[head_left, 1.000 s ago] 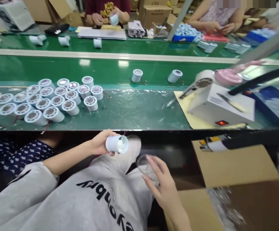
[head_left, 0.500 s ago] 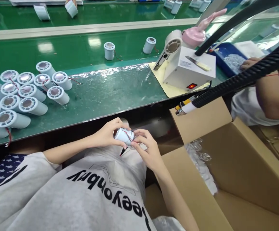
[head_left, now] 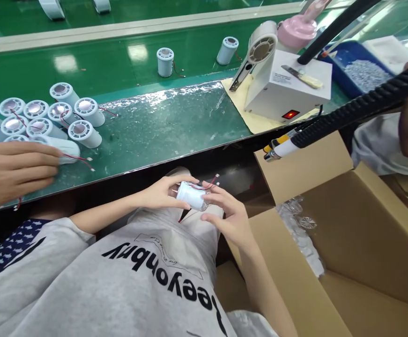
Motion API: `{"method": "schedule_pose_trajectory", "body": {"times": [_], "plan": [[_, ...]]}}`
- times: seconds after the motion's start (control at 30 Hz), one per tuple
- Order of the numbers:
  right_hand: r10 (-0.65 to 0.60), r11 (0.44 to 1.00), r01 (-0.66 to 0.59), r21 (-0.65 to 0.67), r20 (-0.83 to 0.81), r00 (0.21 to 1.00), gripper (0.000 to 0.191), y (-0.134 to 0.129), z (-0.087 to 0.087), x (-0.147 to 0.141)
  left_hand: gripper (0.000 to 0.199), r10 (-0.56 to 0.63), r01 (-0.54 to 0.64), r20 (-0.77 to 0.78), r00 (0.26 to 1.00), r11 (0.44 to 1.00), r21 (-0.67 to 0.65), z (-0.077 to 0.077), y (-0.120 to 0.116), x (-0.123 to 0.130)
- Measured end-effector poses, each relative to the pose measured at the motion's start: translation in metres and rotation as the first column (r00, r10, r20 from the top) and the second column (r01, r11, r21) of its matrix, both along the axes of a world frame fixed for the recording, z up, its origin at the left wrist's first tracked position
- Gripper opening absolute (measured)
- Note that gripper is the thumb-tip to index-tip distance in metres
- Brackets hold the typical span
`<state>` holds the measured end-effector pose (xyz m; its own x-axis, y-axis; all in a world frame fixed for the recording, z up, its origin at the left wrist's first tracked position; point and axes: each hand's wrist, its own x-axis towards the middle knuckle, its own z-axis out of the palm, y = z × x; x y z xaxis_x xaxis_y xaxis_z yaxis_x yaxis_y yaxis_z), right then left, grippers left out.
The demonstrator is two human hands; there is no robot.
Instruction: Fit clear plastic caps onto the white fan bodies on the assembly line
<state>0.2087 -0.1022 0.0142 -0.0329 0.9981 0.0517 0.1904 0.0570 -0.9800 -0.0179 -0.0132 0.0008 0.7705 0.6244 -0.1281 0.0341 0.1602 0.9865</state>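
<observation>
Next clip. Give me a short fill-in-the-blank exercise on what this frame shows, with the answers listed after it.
1. Both hands, the left hand and the right hand, hold one white ____ over the lap.
2. The wires sticking out of it are ____ in colour.
3. The switch on the white machine glows ____.
4. The open box beside the person is made of ____.

Missing words: cylinder; red; red; cardboard
</observation>
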Motion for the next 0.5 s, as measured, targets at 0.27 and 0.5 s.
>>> {"method": "schedule_pose_trajectory", "body": {"times": [0.27,0.5], "plan": [[0.059,0.994,-0.072,0.080,0.150,0.987,0.036,-0.013,-0.001,0.004,0.075,-0.083,0.083,-0.004,0.997,0.996,0.025,0.008,-0.002,-0.003],[0.029,0.995,-0.035,-0.089,-0.076,0.997,0.046,-0.014,0.002,0.002,0.071,-0.140,0.134,0.025,0.990,0.979,0.152,0.017,0.000,-0.006]]}}
